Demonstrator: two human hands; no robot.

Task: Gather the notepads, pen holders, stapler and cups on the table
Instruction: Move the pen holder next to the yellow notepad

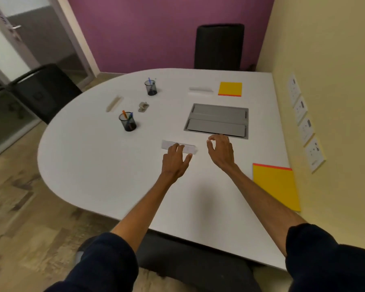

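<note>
Our left hand (175,160) lies flat on a pale strip (168,145) mid-table. Our right hand (220,151) hovers beside it, loosely curled and empty. We see the stapler (143,106) between two pen holders (128,123) off left, notepads (276,186) on the right side.

Left hand (175,160) on blurred, perhaps plastic strip (190,149), right hand (221,152) loosely curled nearby

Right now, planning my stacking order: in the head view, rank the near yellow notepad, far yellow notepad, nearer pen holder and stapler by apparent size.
1. near yellow notepad (nearness may exaggerate it)
2. far yellow notepad
3. nearer pen holder
4. stapler
</note>
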